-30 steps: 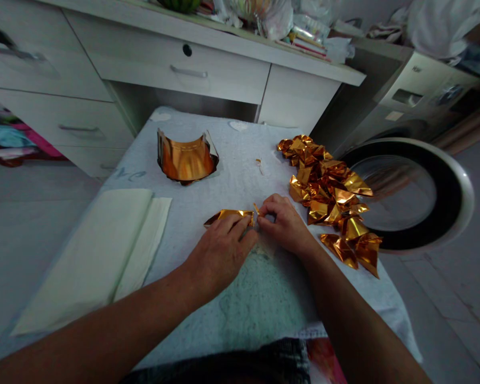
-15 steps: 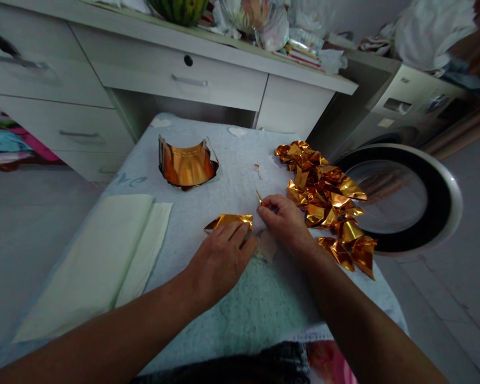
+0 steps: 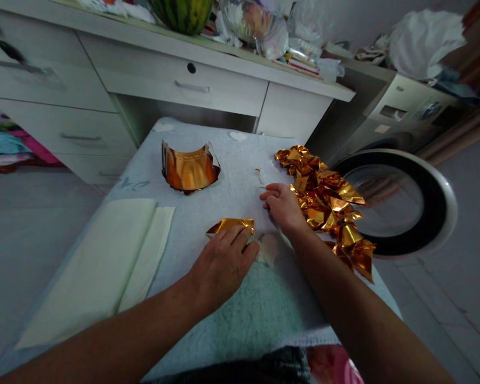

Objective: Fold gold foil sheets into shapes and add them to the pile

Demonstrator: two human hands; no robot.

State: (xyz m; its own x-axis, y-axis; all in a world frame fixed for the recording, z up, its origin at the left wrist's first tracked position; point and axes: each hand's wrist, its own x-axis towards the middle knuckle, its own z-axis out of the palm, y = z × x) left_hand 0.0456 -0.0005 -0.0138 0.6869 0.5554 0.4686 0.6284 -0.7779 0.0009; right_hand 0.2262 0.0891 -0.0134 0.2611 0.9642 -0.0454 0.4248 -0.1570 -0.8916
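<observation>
My left hand [image 3: 227,261] rests on a small folded piece of gold foil paper [image 3: 232,223], holding it with the fingers. Most of the piece's near side is hidden under them. My right hand [image 3: 282,205] is farther out on the cloth, its fingers loosely apart, beside a thin pale strip [image 3: 261,187] near the fingertips. Just beyond lies a tiny gold and white scrap [image 3: 258,173]. A pile of folded gold foil pieces [image 3: 324,194] spreads to the right of this hand. Toward the back left stands a curved stack of gold foil sheets [image 3: 192,170].
A folded pale yellow sheet [image 3: 92,261] lies left on the cloth-covered table [image 3: 240,154]. Behind are white drawers [image 3: 164,74] with a watermelon [image 3: 183,15] and plastic bags on top. The washing machine's round door [image 3: 436,213] hangs open at the right.
My right hand has moved a little away from me and let go of the thin gold strip it pinched. The left hand stays on the folded foil. The view has shifted slightly.
</observation>
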